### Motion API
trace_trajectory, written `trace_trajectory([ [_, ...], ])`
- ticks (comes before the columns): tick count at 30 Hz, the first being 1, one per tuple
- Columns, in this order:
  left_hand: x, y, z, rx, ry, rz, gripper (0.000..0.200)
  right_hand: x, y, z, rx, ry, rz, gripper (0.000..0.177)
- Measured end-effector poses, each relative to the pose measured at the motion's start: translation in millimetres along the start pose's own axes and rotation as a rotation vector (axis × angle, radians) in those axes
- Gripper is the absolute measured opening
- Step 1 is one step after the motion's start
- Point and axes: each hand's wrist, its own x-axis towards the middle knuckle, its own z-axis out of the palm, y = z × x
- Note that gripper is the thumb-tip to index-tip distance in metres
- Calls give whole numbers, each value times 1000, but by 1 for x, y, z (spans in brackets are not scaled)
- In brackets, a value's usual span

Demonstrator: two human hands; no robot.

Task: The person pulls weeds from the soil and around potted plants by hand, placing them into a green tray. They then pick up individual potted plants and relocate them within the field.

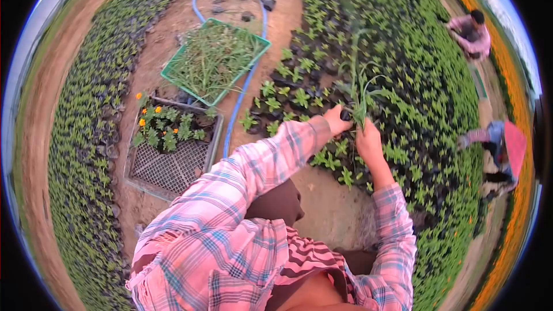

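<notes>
Both my hands are together over the bed of seedlings in the head view. My left hand is closed on a small black seedling bag, partly hidden by the fingers. Beside it, my right hand grips a tuft of long green grass near its base, the blades standing up and drooping at the tips. Roots and the bag's lower part are hard to make out. Leafy seedlings in black bags surround the hands.
A green crate heaped with pulled grass lies left, by a blue hose. Nearer is a dark mesh crate holding orange-flowered plants. At right, one person crouches and another bends over the bed edge.
</notes>
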Motion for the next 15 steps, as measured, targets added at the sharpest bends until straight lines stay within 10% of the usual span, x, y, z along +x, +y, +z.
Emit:
trace_trajectory([
  [11,40,-70,-45,-405,196,-206,40,29,-27,65,211,-425,506,30],
  [15,30,-73,-57,63,341,-16,42,30,-23,89,64,-490,511,35],
])
